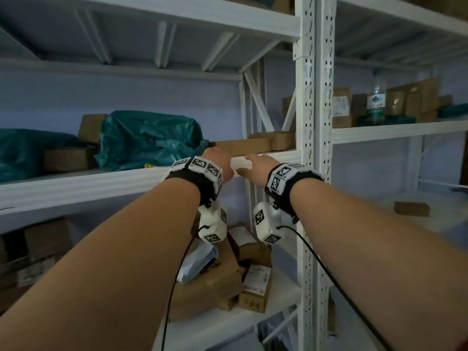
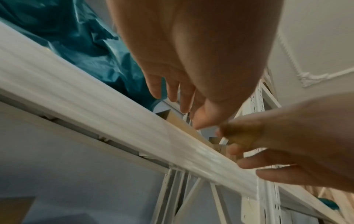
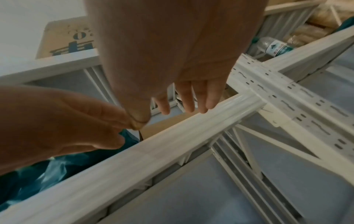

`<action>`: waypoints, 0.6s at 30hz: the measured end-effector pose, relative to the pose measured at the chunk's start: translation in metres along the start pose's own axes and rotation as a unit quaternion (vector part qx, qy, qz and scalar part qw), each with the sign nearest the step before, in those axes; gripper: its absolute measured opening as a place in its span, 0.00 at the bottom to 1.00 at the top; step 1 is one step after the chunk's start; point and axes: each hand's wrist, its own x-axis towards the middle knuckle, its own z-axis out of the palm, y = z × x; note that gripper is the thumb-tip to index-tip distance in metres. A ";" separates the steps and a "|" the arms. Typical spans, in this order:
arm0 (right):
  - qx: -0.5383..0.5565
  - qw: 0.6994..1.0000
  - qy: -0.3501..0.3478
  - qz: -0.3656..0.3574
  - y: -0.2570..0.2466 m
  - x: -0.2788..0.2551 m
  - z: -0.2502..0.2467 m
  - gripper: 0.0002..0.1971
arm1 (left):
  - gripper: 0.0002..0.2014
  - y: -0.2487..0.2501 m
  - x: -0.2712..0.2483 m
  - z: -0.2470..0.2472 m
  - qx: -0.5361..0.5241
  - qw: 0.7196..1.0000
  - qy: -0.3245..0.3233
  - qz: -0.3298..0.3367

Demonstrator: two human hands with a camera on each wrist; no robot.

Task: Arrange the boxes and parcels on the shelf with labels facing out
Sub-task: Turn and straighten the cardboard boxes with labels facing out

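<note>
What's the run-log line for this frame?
left hand: open, over flat box | right hand: open, at shelf edge | teal parcel: untouched

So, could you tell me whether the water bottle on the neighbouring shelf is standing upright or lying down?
Upright. In the head view the water bottle stands on its base among cardboard boxes, cap end up, label reading level.

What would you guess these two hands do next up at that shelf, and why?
Probably close both hands on the long flat cardboard box at the shelf edge. The left hand and right hand hover there with straight fingers, holding nothing, and no label faces out.
</note>
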 end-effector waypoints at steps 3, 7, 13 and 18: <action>-0.027 1.000 0.000 -0.008 0.009 0.021 -0.002 0.21 | 0.21 0.008 0.014 0.001 0.043 0.998 -0.022 -0.030; -0.038 0.999 -0.004 -0.021 0.029 0.041 -0.012 0.21 | 0.21 0.021 0.028 -0.001 0.061 0.997 -0.035 -0.044; 0.039 0.998 0.038 -0.021 0.053 0.082 -0.025 0.23 | 0.27 0.029 0.045 -0.003 -0.043 0.981 -0.026 -0.187; 0.116 0.993 -0.004 0.010 0.067 0.106 -0.024 0.31 | 0.27 0.034 0.055 0.003 -0.076 0.964 -0.004 -0.255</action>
